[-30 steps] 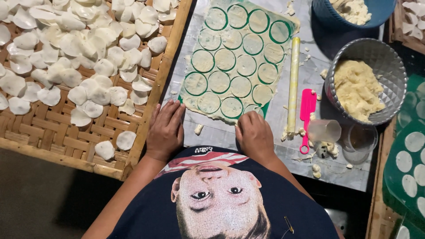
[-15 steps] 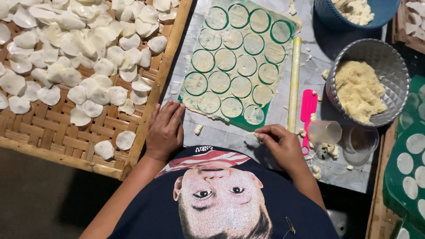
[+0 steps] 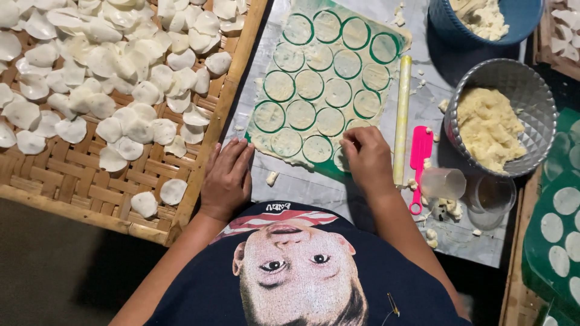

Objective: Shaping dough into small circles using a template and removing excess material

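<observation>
Pinching dough sheet (image 3: 326, 84) edge, right hand (image 3: 367, 158)

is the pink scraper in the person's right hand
No, the pink scraper lies on the mat beside the rolling pin, while the right hand touches the dough sheet.

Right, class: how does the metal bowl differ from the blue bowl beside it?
The metal bowl is silver with a faceted wall and shows whole; the blue bowl is plain blue and cut off by the frame. The metal bowl lies nearer the pink scraper; the blue bowl lies farther up the mat. Both hold pale yellow dough.
</observation>
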